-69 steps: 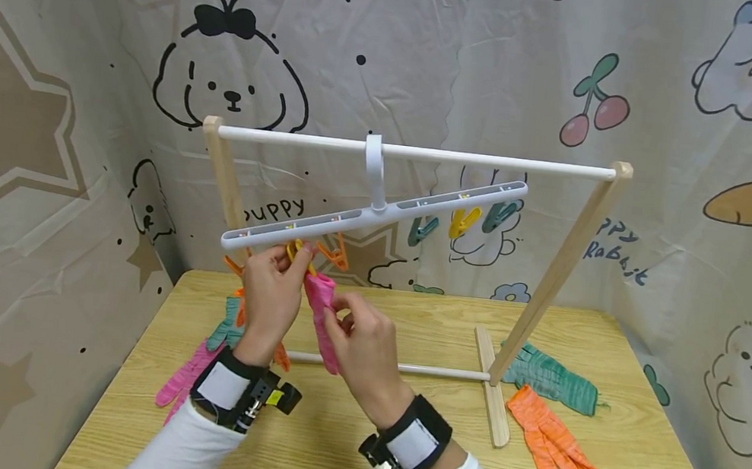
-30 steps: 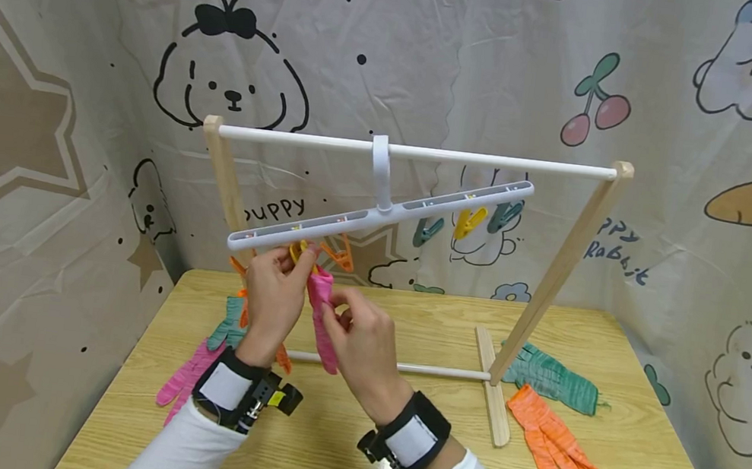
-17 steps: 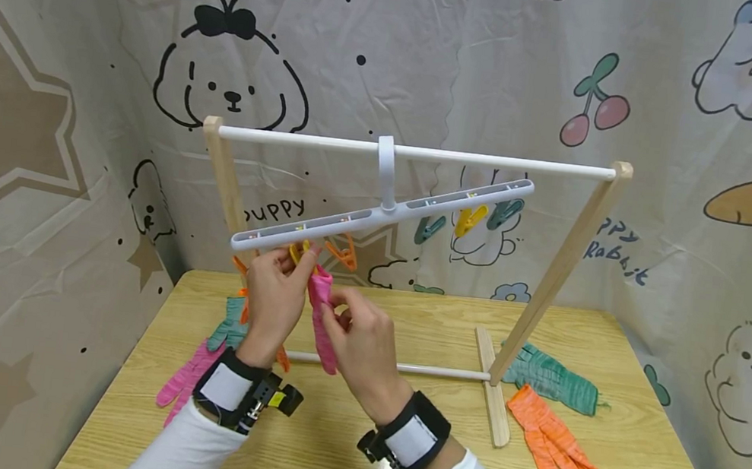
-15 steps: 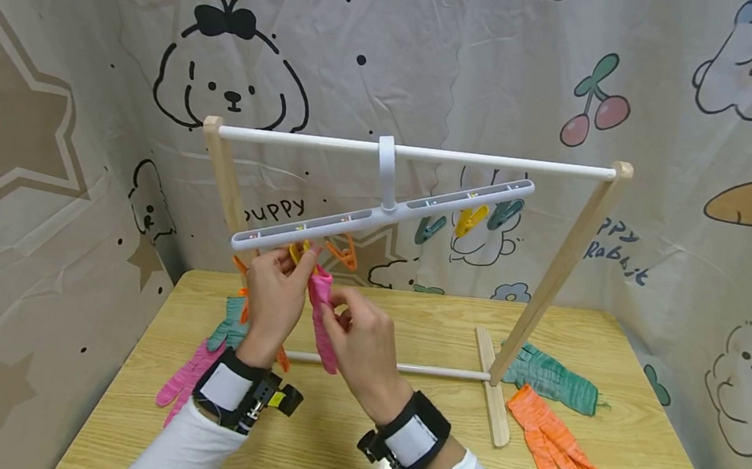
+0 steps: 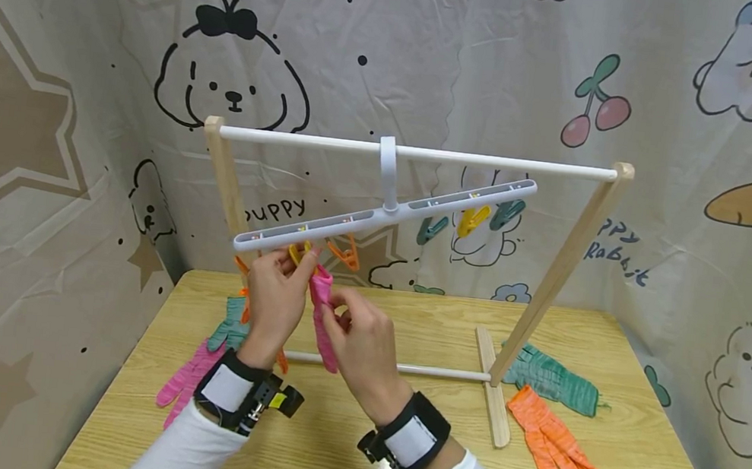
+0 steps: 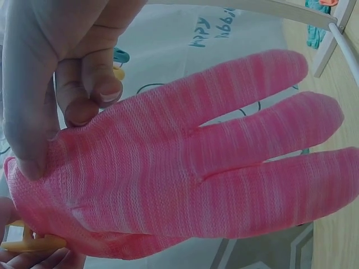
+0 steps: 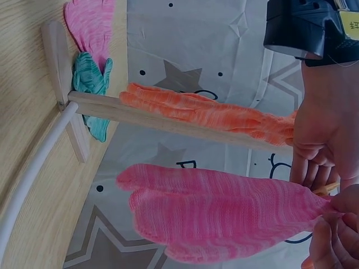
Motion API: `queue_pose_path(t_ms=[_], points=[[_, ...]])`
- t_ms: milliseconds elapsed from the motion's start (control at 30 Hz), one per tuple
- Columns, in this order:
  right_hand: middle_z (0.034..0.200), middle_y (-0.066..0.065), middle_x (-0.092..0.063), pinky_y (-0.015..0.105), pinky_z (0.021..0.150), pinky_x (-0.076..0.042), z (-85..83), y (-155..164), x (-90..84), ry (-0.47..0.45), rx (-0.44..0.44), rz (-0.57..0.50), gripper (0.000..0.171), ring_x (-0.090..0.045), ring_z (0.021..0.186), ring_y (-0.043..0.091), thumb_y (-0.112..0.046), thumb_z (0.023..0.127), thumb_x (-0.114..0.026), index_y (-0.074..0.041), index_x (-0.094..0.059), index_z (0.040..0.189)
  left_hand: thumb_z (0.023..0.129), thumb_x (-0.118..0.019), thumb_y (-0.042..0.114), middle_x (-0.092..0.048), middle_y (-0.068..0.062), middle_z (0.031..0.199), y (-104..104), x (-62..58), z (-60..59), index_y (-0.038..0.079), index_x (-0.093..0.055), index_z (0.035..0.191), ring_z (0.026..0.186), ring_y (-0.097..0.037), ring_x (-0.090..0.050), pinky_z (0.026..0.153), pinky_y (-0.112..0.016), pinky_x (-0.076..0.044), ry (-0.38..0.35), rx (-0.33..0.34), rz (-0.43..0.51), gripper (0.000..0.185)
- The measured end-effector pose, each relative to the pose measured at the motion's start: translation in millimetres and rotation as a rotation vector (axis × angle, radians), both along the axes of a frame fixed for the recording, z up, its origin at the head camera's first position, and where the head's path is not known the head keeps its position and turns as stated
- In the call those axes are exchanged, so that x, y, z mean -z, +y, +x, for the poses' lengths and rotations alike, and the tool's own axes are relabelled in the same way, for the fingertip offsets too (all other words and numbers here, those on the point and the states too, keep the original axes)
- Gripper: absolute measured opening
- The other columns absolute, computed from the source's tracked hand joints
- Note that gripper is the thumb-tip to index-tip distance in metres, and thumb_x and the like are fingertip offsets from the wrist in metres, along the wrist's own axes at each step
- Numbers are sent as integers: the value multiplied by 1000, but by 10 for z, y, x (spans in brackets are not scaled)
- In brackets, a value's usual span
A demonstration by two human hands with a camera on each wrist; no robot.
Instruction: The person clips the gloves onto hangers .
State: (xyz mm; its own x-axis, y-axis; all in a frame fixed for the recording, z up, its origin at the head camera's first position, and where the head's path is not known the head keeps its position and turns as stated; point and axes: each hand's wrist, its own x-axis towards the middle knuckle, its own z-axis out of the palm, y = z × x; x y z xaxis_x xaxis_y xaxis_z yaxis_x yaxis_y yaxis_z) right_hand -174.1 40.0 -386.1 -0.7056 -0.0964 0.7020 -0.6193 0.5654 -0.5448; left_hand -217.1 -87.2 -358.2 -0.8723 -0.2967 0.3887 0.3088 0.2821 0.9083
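Note:
A white clip hanger hangs tilted from the rack's white top rod, its left end low. Under that end my left hand pinches a yellow clip, which also shows in the left wrist view as the yellow clip. My right hand pinches the cuff of a pink glove and holds it up at the clip. The pink glove fills the left wrist view, and the pink glove hangs fingers-down in the right wrist view. An orange glove hangs just behind my left hand.
The wooden rack stands on a wooden table. A pink glove and a teal glove lie at the left. A teal glove and an orange glove lie at the right. Teal and yellow clips hang under the hanger's right arm.
The hanger has slid a little to the right along the rod. Both hands moved slightly right with it and keep the same hold on the clip and the pink glove.

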Motion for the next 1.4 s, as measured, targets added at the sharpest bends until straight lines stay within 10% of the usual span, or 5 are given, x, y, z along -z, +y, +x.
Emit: queue_pose_path(t_ms=[967, 1167, 1400], points=[[87, 6, -75, 17, 58, -51, 3, -10, 37, -31, 1, 4, 14, -64, 63, 12, -8, 88, -78, -5, -67, 97, 96, -69, 22, -70, -20, 76, -21, 44, 17, -2, -69, 92, 50, 1, -53, 43, -18, -33, -25, 9, -9, 24], [86, 6, -75, 17, 57, -51, -3, -6, 47, -67, -2, -9, 15, -63, 62, 13, -8, 88, -78, -5, -67, 98, 97, -67, 21, -74, -21, 99, -16, 58, 14, -3, -67, 107, 81, -15, -71, 62, -13, -50, -51, 43, -41, 26], [86, 7, -75, 14, 56, -48, -26, -3, 79, -73, -2, -19, 14, -63, 61, 13, -8, 88, -77, -4, -67, 97, 98, -65, 21, -73, -21, 102, -5, 66, 36, -2, -62, 108, 101, -29, -73, 86, -40, -58, -86, 56, -96, 26]])
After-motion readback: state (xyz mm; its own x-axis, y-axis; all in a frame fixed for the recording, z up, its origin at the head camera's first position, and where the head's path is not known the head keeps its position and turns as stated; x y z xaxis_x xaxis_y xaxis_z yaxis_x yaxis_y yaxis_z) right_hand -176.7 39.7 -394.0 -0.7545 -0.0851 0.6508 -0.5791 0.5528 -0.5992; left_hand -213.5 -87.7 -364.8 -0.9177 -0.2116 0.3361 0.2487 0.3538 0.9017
